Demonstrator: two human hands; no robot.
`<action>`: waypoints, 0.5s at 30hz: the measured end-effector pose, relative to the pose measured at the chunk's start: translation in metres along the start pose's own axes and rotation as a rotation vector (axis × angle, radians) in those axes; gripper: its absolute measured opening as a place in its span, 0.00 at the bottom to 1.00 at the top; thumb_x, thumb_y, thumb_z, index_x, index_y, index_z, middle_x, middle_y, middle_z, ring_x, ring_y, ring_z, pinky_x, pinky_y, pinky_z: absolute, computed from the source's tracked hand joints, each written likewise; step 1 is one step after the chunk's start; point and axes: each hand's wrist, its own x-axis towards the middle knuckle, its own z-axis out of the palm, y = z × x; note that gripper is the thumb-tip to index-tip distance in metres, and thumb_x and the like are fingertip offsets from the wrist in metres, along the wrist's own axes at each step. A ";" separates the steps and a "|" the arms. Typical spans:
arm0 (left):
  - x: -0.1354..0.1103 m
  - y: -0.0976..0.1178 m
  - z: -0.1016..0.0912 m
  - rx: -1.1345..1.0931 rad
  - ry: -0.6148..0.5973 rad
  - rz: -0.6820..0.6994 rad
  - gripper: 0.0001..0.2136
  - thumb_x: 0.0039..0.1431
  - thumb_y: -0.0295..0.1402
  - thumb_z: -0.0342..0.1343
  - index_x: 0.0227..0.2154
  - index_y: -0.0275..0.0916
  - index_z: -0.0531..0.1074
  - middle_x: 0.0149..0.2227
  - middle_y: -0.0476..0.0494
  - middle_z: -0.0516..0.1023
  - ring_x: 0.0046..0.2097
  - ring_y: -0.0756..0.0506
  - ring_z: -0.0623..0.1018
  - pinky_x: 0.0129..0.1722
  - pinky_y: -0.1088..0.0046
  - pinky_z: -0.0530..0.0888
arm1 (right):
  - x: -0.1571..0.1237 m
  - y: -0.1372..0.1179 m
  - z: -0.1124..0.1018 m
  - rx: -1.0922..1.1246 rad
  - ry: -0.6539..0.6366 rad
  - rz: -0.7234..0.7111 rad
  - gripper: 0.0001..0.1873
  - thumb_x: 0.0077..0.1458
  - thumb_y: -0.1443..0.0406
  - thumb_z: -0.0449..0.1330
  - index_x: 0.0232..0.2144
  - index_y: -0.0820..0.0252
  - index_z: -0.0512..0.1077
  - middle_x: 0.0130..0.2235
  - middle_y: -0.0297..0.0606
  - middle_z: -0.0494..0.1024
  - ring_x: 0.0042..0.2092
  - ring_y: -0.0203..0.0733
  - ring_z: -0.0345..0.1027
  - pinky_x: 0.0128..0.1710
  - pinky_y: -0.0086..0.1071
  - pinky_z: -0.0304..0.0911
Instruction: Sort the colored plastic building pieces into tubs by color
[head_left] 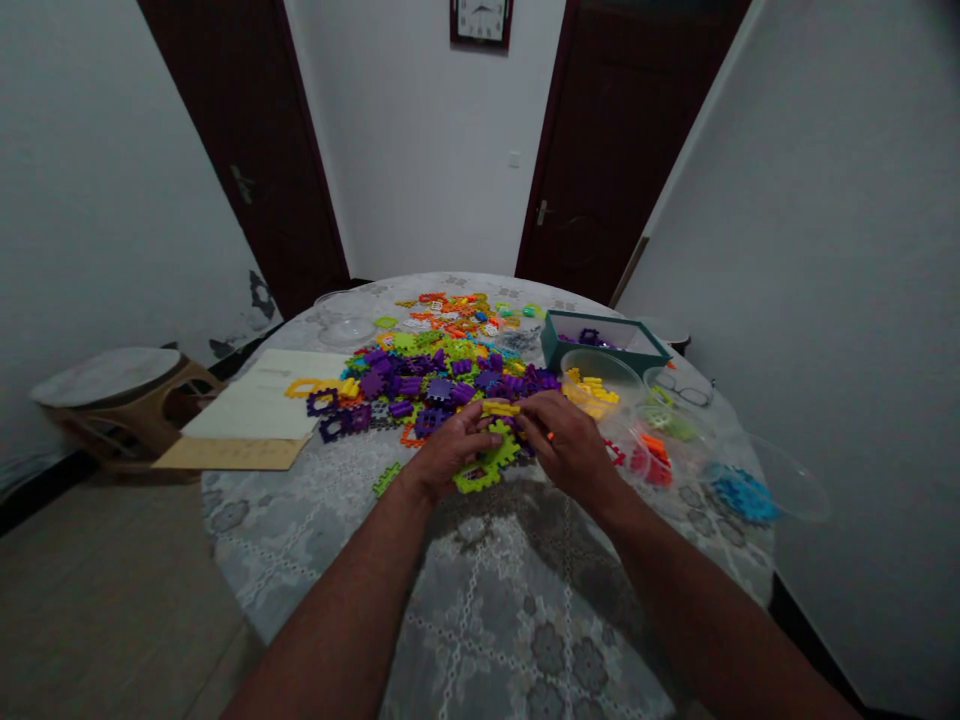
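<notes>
A heap of interlocking plastic pieces [442, 372] in purple, green, orange and yellow covers the middle of a round table [480, 600]. My left hand [450, 450] is closed on a yellow piece [500, 408], its fingers pinching one end. Under and beside it lie lime green pieces [486, 468] joined together. My right hand [570, 445] is curled next to the left, fingertips at the other end of the yellow piece and on the purple pieces. Whether it grips something is hidden.
Clear bowls at the right hold sorted pieces: yellow [596, 385], green [675, 425], red and orange [651, 462], blue [742, 492]. A teal box [600, 338], glasses [684, 392], an empty clear bowl [346, 315] and a paper sheet on cardboard [262, 405] also lie here. A stool [120, 390] stands left.
</notes>
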 end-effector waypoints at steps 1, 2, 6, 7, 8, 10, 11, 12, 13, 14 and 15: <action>0.000 0.001 0.000 0.006 0.010 -0.009 0.28 0.50 0.33 0.72 0.56 0.45 0.75 0.47 0.44 0.80 0.40 0.45 0.81 0.35 0.73 0.75 | 0.002 0.003 -0.004 -0.034 0.033 0.027 0.08 0.70 0.64 0.56 0.44 0.58 0.76 0.43 0.43 0.79 0.44 0.45 0.73 0.46 0.37 0.68; 0.000 0.002 -0.001 0.014 0.025 -0.024 0.28 0.50 0.34 0.72 0.56 0.45 0.75 0.46 0.44 0.80 0.38 0.46 0.80 0.34 0.73 0.75 | 0.004 0.008 -0.010 -0.078 0.064 0.058 0.09 0.69 0.64 0.57 0.44 0.59 0.76 0.41 0.43 0.79 0.43 0.45 0.73 0.46 0.37 0.68; -0.002 0.006 -0.001 0.015 0.091 -0.044 0.26 0.49 0.36 0.73 0.52 0.43 0.77 0.40 0.46 0.79 0.33 0.48 0.79 0.31 0.73 0.75 | 0.012 0.051 -0.042 -0.359 0.175 0.201 0.11 0.67 0.63 0.56 0.42 0.61 0.77 0.41 0.46 0.80 0.42 0.48 0.73 0.45 0.39 0.66; -0.002 0.007 0.000 0.022 0.104 -0.043 0.25 0.49 0.36 0.73 0.51 0.43 0.77 0.39 0.47 0.79 0.33 0.49 0.78 0.29 0.74 0.74 | 0.013 0.064 -0.050 -0.448 0.202 0.251 0.11 0.66 0.63 0.56 0.42 0.61 0.77 0.42 0.48 0.81 0.43 0.50 0.73 0.46 0.40 0.66; -0.003 0.007 0.001 0.030 0.116 -0.046 0.25 0.48 0.37 0.73 0.50 0.43 0.77 0.39 0.47 0.78 0.32 0.49 0.78 0.27 0.76 0.72 | 0.014 0.076 -0.057 -0.530 0.225 0.306 0.12 0.65 0.64 0.56 0.43 0.62 0.78 0.43 0.50 0.81 0.44 0.51 0.73 0.46 0.42 0.66; -0.004 0.008 0.004 0.029 0.135 -0.058 0.25 0.46 0.38 0.74 0.48 0.43 0.76 0.38 0.48 0.78 0.30 0.50 0.77 0.24 0.77 0.69 | 0.016 0.095 -0.066 -0.646 0.256 0.398 0.13 0.64 0.63 0.56 0.44 0.63 0.78 0.45 0.53 0.81 0.46 0.54 0.73 0.47 0.44 0.66; -0.004 0.008 0.005 0.020 0.141 -0.062 0.25 0.45 0.38 0.75 0.48 0.43 0.76 0.37 0.48 0.78 0.29 0.50 0.77 0.23 0.78 0.68 | 0.016 0.099 -0.068 -0.666 0.267 0.418 0.14 0.64 0.63 0.56 0.45 0.64 0.78 0.46 0.54 0.81 0.47 0.55 0.74 0.47 0.44 0.66; -0.004 0.008 0.006 0.010 0.144 -0.065 0.26 0.44 0.38 0.75 0.47 0.43 0.75 0.36 0.48 0.78 0.28 0.50 0.76 0.22 0.78 0.67 | 0.016 0.099 -0.068 -0.655 0.274 0.414 0.15 0.64 0.63 0.56 0.46 0.64 0.78 0.47 0.55 0.81 0.48 0.56 0.74 0.48 0.45 0.67; -0.004 0.008 0.006 0.005 0.148 -0.067 0.26 0.43 0.38 0.75 0.46 0.43 0.75 0.35 0.48 0.78 0.27 0.50 0.76 0.22 0.78 0.66 | 0.015 0.095 -0.065 -0.613 0.276 0.392 0.15 0.64 0.63 0.56 0.47 0.64 0.78 0.48 0.54 0.81 0.48 0.55 0.74 0.49 0.45 0.67; -0.003 0.008 0.007 0.005 0.153 -0.066 0.26 0.43 0.38 0.75 0.46 0.43 0.74 0.34 0.49 0.78 0.27 0.50 0.76 0.21 0.79 0.66 | 0.014 0.087 -0.061 -0.537 0.265 0.359 0.15 0.64 0.62 0.56 0.47 0.63 0.78 0.48 0.53 0.81 0.48 0.54 0.74 0.49 0.44 0.67; -0.003 0.008 0.007 0.012 0.158 -0.065 0.26 0.43 0.38 0.75 0.45 0.43 0.74 0.34 0.49 0.78 0.26 0.50 0.76 0.21 0.79 0.65 | 0.012 0.076 -0.055 -0.435 0.237 0.326 0.15 0.65 0.62 0.56 0.46 0.63 0.79 0.47 0.52 0.82 0.47 0.52 0.75 0.49 0.43 0.68</action>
